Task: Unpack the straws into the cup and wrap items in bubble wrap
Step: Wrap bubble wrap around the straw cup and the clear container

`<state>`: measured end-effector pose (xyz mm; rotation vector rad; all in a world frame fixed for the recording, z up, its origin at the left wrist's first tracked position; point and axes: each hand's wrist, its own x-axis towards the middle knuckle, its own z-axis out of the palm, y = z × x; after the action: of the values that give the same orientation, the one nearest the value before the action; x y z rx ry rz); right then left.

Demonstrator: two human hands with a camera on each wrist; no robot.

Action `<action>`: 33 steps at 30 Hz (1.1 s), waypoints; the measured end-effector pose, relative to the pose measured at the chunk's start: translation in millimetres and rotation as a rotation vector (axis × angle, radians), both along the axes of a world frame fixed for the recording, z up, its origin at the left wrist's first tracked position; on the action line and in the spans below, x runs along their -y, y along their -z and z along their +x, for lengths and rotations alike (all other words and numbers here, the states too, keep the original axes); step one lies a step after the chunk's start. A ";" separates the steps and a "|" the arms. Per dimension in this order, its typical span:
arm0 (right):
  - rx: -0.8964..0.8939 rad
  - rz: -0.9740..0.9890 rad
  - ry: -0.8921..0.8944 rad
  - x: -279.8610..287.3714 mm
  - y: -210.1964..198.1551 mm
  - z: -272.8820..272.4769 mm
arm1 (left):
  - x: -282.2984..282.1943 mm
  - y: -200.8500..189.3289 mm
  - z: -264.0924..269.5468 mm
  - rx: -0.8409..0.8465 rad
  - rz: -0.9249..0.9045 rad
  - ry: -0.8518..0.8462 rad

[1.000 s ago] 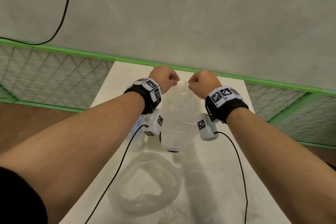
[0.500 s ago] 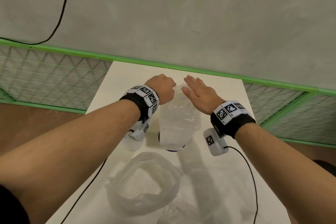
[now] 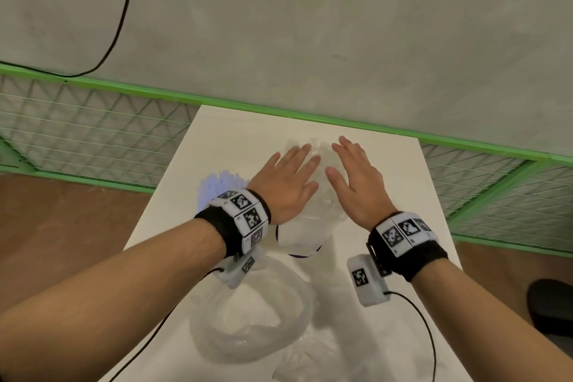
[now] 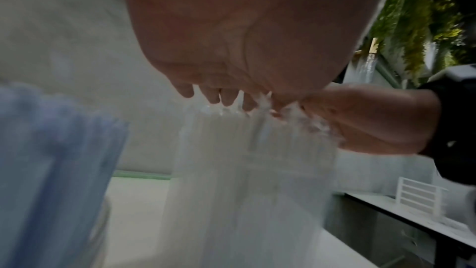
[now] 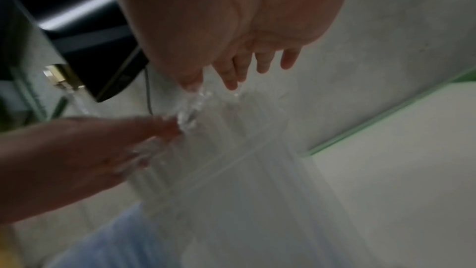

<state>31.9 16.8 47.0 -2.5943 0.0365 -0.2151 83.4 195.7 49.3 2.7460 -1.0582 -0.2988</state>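
Note:
An upright item wrapped in clear bubble wrap (image 3: 305, 226) stands mid-table, a purple rim showing at its base. My left hand (image 3: 286, 180) and right hand (image 3: 353, 175) lie flat on its crumpled top, fingers straight, side by side. In the left wrist view the wrap (image 4: 247, 170) hangs as a pale ribbed column under both palms. The right wrist view shows the same wrap (image 5: 231, 160) with my left hand's fingers (image 5: 154, 129) against it. A cup of pale blue straws (image 3: 217, 186) stands left of the bundle, partly behind my left wrist.
A loose roll of bubble wrap (image 3: 248, 319) lies near the front of the white table (image 3: 387, 257), with crumpled clear plastic (image 3: 310, 357) beside it. A green mesh fence (image 3: 93, 133) borders the table's far and side edges.
Both hands were fists pinching the wrap's top a second ago. The right opened first, then the left, and both now press flat on the top. The hands dropped lower.

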 end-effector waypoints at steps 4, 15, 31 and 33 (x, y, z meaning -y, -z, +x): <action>-0.179 -0.148 -0.098 -3.3 10.2 -20.5 | -9.5 10.1 -14.1 -0.067 -0.012 0.026; -0.013 0.100 0.156 -19.4 1.1 -9.0 | 10.2 -7.5 12.5 0.077 -0.123 -0.133; -0.006 0.016 0.110 -22.9 0.9 -4.7 | 7.0 2.7 -10.6 -0.008 -0.144 -0.254; -0.067 -0.055 0.065 -30.7 6.5 5.1 | 1.9 14.2 -18.5 -0.049 -0.137 -0.246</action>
<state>37.0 47.5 40.5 -2.6573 0.1404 -0.1545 64.9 193.8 35.1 2.6920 -0.6917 -0.2448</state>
